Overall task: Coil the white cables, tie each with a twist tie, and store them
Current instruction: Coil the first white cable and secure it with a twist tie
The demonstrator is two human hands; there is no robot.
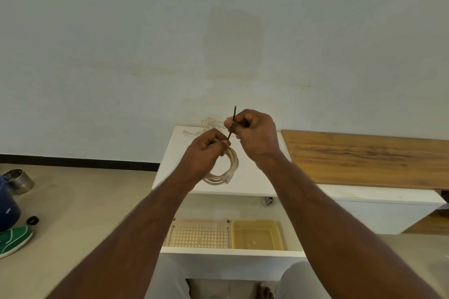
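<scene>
A coiled white cable (227,168) hangs in the air above the white cabinet top (175,165), and my left hand (206,150) is closed around the coil's upper part. My right hand (255,132) pinches a thin dark twist tie (233,118) that points up and slants down to the coil at my left fingers. A cable plug shows at the coil's lower edge. Another loose white cable (210,122) lies tangled at the back of the cabinet top, by the wall.
Below the cabinet top an open drawer holds a perforated beige basket (199,234) and a yellow tray (257,234). A wooden board (364,158) lies to the right. On the floor at left are a metal bowl (19,181), a green shoe (14,240) and a dark blue object.
</scene>
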